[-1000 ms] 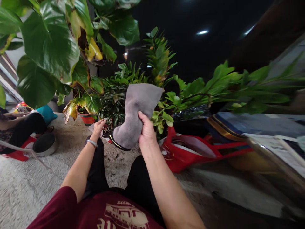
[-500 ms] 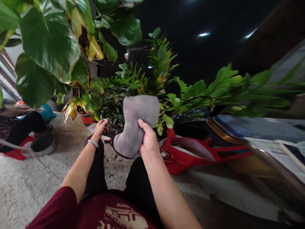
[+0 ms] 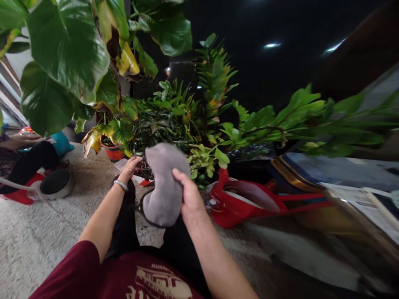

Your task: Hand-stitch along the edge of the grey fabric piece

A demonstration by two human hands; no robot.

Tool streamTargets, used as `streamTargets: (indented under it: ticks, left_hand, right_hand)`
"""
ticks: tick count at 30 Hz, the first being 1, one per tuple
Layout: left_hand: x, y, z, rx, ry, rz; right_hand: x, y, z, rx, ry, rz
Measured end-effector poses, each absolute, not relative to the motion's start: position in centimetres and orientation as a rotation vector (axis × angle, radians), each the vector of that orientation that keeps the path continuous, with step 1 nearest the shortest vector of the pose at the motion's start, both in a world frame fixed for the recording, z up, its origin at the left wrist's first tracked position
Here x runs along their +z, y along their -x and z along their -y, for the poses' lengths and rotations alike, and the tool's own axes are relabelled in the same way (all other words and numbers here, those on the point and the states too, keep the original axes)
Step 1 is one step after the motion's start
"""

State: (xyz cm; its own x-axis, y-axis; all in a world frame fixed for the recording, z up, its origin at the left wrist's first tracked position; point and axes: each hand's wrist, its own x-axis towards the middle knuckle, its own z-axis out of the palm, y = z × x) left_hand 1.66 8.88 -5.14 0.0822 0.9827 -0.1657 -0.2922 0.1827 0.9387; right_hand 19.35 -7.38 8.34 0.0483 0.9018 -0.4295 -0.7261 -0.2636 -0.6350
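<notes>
The right hand (image 3: 191, 197) clamps a soft grey boot-shaped fabric piece (image 3: 163, 185) between thumb and hidden fingers, holding it in the air before the black-trousered legs (image 3: 123, 228); dark trim (image 3: 141, 207) follows its lower edge. Its upper edge faces leafy green plants (image 3: 165, 108), while an open red bag (image 3: 232, 211) bounds the right hand's outer side. Left of the fabric, the left hand (image 3: 131, 167) has curled fingers; whether they grip anything, I cannot tell. Rough concrete floor (image 3: 84, 216) spreads beside the left forearm, reaching a round grey basin (image 3: 60, 185).
</notes>
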Motion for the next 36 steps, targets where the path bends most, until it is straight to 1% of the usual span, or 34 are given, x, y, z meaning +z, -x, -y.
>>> streamTargets:
  ticks: [2,4,7,10,12,15,18,20,22,24,27,30,32,36]
  left_hand:
    - [-4.9,-1.7,-8.7,1.145,-0.861,-0.965]
    - [-4.9,-1.7,-8.6,1.133,-0.863,-0.950]
    - [-5.1,-1.5,-8.6,1.151,-0.861,-0.967]
    - [-5.3,-1.1,-8.8,1.228,-0.839,-1.021]
    - [-5.3,-0.8,-8.9,1.282,-0.826,-1.044]
    - [-5.2,-0.4,-8.9,1.320,-0.815,-1.052]
    - [-5.2,-0.4,-8.7,1.325,-0.809,-1.066]
    - [-5.2,-0.5,-8.7,1.318,-0.817,-1.077]
    - [-5.2,-0.4,-8.7,1.309,-0.827,-1.086]
    - [-5.1,-0.2,-8.8,1.296,-0.834,-1.091]
    - [-4.9,0.3,-9.0,1.266,-0.856,-1.096]
    - [-4.6,0.6,-8.9,1.238,-0.887,-1.105]
    - [-4.4,0.6,-8.6,1.236,-0.900,-1.100]
    - [-4.0,0.1,-8.0,1.217,-0.915,-1.095]
  right_hand:
    - [10.4,-20.7,4.7,1.438,0.853,0.275]
    - [10.9,-21.2,2.4,1.396,0.826,0.264]
    - [8.4,-19.8,2.2,1.517,0.960,0.181]
    - [4.7,-17.5,6.0,1.730,1.123,0.171]
    - [3.7,-16.9,8.8,1.752,1.161,0.256]
    - [5.5,-18.1,9.3,1.584,1.096,0.375]
    - [9.0,-20.3,5.3,1.321,0.930,0.363]
    - [10.2,-21.2,2.1,1.215,0.870,0.310]
    - [9.5,-21.0,0.4,1.271,0.948,0.212]
    - [7.1,-20.0,1.0,1.431,1.100,0.097]
    - [3.2,-18.0,5.0,1.692,1.247,0.029]
    - [2.7,-17.5,8.5,1.785,1.217,0.106]
    - [4.8,-18.2,8.6,1.694,1.112,0.213]
    - [9.7,-20.3,4.3,1.327,0.845,0.390]
